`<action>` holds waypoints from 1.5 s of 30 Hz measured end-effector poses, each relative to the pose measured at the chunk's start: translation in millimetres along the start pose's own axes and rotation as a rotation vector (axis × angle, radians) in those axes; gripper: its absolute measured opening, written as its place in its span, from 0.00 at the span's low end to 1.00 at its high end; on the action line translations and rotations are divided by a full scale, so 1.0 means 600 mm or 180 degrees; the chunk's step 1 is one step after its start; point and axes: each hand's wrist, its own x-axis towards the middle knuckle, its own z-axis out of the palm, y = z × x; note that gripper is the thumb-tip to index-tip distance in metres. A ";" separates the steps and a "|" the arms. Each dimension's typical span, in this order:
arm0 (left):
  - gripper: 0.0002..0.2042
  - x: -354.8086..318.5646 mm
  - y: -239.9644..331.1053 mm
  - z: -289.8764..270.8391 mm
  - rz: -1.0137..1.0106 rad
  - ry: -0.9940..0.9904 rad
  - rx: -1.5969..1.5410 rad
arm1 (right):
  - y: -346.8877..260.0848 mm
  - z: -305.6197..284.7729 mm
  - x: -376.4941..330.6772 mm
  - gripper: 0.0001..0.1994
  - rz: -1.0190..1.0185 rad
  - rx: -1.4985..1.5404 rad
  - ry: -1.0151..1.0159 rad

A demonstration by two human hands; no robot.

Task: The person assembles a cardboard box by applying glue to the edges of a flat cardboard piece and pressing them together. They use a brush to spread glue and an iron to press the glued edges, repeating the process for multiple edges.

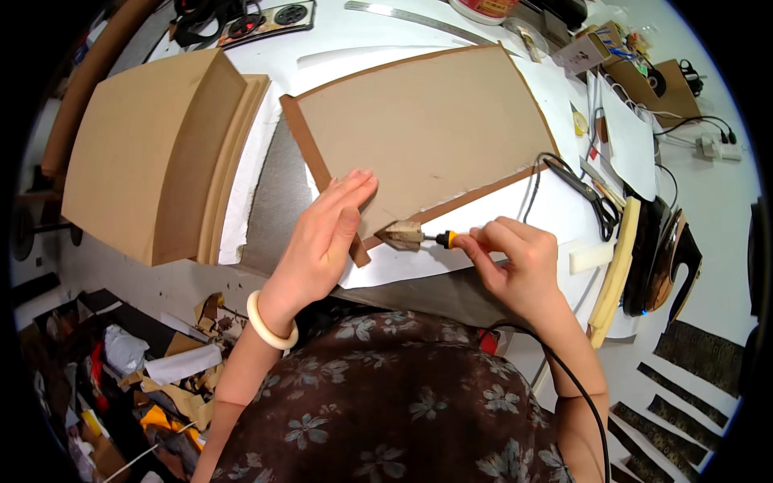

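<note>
Left hand (322, 237): fingers together over brown edging (307, 145).
Right hand (519, 262): fingers pinching pointed iron (401, 235).
Edging step: pressing it down, I judge; next calls for steadiness.

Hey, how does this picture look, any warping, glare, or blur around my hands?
Head view: black corners from the fisheye, with a bluish fringe at the right rim; metal ruler bowed, with a pale shine; top edge of the beige panel curved; left hand, right hand and corded tool fairly sharp, no obvious motion blur.
</note>
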 end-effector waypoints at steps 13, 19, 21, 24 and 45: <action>0.39 0.035 0.043 0.038 0.0281 -0.0276 0.1726 | 0.050 -0.033 -0.017 0.12 0.0499 -0.0216 0.0212; 0.37 0.040 0.033 0.051 0.0131 -0.0467 0.1755 | 0.109 -0.064 -0.025 0.14 0.0781 -0.0401 0.0463; 0.36 0.041 0.035 0.051 0.0118 -0.0480 0.1751 | 0.131 -0.078 -0.026 0.14 0.0917 -0.0540 0.0461; 0.36 0.041 0.036 0.053 0.0138 -0.0484 0.1832 | 0.160 -0.089 -0.028 0.15 0.1058 -0.0577 0.0507; 0.24 0.021 0.068 -0.039 0.1822 -0.1124 0.4091 | 0.341 -0.179 0.211 0.10 0.1409 -0.0674 0.1596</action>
